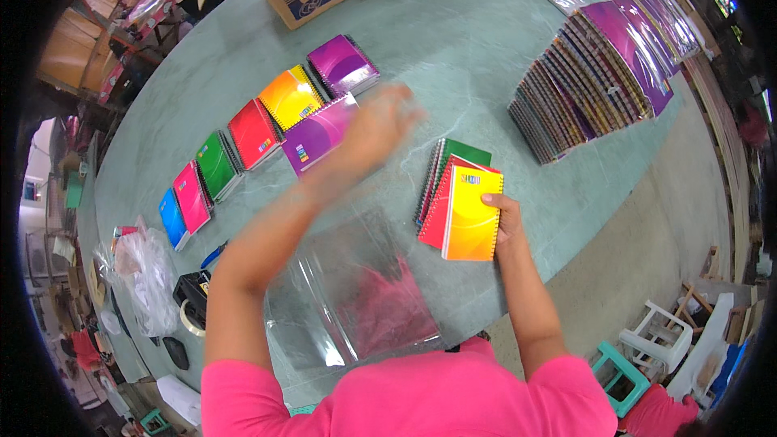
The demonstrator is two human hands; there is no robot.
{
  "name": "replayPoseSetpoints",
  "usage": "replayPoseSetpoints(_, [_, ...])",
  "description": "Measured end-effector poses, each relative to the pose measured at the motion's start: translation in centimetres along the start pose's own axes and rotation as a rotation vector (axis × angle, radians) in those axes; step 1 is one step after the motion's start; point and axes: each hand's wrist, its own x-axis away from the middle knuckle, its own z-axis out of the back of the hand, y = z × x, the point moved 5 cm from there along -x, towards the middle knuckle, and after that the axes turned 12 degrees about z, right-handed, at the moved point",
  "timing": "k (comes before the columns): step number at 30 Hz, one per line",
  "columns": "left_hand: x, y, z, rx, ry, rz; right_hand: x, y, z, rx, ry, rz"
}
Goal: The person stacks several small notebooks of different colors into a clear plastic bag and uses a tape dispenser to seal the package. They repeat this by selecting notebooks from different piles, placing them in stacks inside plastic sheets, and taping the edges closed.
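Six stacks of spiral notebooks (254, 133) are running from the counter's (441, 40) left edge toward its far edge, each a different colour. The right hand (507, 218) is gripping one yellow notebook (473, 231) over at least one red notebook (435, 222) and one green notebook (469, 152), near the right edge. Beside one purple notebook (317, 136), the left hand (384, 121) is showing blurred; I cannot tell its grip. They are looking light, stiff and slippery-covered; holding flat faces, clear of wire coils, is seeming safest.
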Motion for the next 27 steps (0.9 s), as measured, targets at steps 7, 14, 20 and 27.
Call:
replayPoseSetpoints(7, [-7.2,-14.2,3.2,-0.139,-0.034,0.775,-0.4,0.1,0.3,-0.104,0.048,0.053])
replayPoseSetpoints(14, [-8.3,-10.5,6.5,0.668,0.144,0.69,-1.2,0.3,0.7,-0.037,0.037,0.076])
replayPoseSetpoints(20, [3.3,5.8,0.0,0.381,-0.803,0.46,-0.1,0.3,-0.2,-0.072,-0.045,0.101])
replayPoseSetpoints(27, [-7.5,-3.4,-0.7,-0.548,-0.058,0.035,0.1,0.4,0.4,-0.05,-0.021,0.036])
